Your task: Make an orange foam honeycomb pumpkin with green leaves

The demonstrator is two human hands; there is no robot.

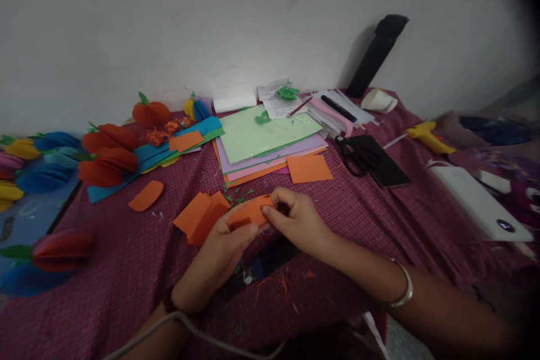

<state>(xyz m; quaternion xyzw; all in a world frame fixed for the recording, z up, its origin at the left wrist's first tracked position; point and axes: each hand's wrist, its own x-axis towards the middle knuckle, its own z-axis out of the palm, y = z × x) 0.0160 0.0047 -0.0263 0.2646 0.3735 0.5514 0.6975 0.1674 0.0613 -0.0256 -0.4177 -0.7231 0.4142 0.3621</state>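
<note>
Both hands meet over the front middle of the table on a folded orange paper piece (252, 211). My left hand (221, 250) pinches its left end between thumb and fingers. My right hand (297, 222) grips its right end with fingers curled. Just left of the hands lie folded orange paper pieces (200, 215). A rounded orange cutout (145, 195) lies further left, and an orange rectangle (309, 168) lies behind the hands.
A stack of coloured paper sheets (264, 143) sits at the back middle. Black scissors (352, 153) lie on a dark tablet (382, 163). A yellow glue gun (428, 136) and a white box (478, 202) are on the right. Paper fruit shapes (107, 157) crowd the left.
</note>
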